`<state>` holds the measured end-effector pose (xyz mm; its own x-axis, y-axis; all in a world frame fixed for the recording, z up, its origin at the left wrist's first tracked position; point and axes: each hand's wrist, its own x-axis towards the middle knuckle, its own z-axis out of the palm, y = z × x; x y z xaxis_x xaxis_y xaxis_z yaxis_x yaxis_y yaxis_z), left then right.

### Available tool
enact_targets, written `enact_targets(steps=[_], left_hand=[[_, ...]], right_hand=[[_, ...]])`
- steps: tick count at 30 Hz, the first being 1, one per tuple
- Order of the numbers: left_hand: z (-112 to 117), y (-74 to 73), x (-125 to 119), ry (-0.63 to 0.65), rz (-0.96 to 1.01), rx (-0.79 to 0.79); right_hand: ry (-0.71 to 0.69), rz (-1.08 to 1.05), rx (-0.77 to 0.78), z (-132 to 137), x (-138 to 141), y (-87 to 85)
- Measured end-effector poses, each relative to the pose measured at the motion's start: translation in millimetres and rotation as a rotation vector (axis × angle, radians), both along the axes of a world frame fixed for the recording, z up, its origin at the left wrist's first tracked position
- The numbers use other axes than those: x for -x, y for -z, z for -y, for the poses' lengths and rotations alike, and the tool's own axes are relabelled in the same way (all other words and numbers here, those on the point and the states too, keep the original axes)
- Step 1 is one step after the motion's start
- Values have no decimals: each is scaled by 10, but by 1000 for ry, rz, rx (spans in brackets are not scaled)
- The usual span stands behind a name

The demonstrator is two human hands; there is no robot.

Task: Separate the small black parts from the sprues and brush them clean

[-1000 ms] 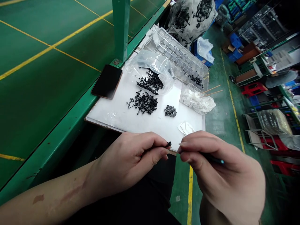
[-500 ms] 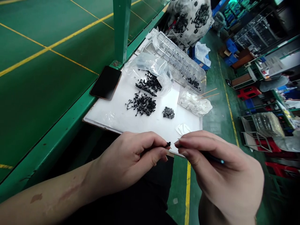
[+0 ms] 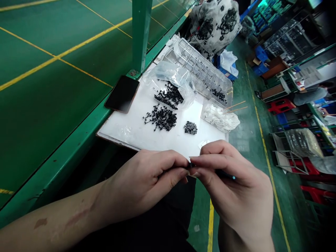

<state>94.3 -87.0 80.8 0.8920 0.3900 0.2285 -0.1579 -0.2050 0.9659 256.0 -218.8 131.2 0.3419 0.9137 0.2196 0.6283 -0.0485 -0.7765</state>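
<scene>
Left hand [image 3: 147, 182] pinched a black part [image 3: 190, 164] at its fingertips, touching the right's. Right hand [image 3: 231, 190] gripped a dark tool [image 3: 226, 174].

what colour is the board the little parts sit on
White; the board shows best in the head view.

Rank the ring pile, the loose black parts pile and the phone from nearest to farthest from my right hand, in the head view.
From the right hand, holding a thin tool:
1. Ring pile: just ahead of it, on the white board.
2. Black parts pile: farther left on the board.
3. Phone: farthest, at the board's left edge.
</scene>
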Motion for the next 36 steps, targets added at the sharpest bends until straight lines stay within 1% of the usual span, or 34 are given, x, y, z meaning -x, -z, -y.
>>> enact_targets(steps=[3,5,7,10,13,16,23,25,26,27,30,31,32,34,36], left_hand=[[-33,7,4,5,26,-102],[-61,15,3,4,45,-169],[-86,24,0,-4,55,-237],[-109,30,-2,-26,16,-304],[-130,33,1,-65,-65,-287],[-160,43,4,-92,-91,-230],[-223,46,28,-41,-62,-154],[-215,29,28,-28,-56,-55],[-202,21,21,-26,-53,38],[-182,13,6,-27,-50,165],[-103,-3,-79,-35,-2,637],[-76,-6,-115,-35,27,761],[-55,-7,-150,-31,54,847],[-31,-8,-206,-25,92,929],[-35,-6,-229,-17,91,953]], right_hand=[[5,-140,120,-35,-39,-44],[-14,-178,191,-49,-61,-84],[-46,-132,236,-46,-67,-117],[-76,33,212,-21,-55,-129],[-94,113,161,-1,-45,-98],[-109,78,123,2,-54,-62],[-128,-20,72,25,-115,-33],[-136,-45,68,43,-122,-15],[-132,-57,58,51,-121,0],[-123,-72,47,56,-116,19],[-94,-107,18,38,-86,83],[-89,-103,25,20,-74,99],[-94,-91,41,-1,-63,108],[-122,-57,102,-29,-53,97],[-141,-24,165,-7,-70,46]])
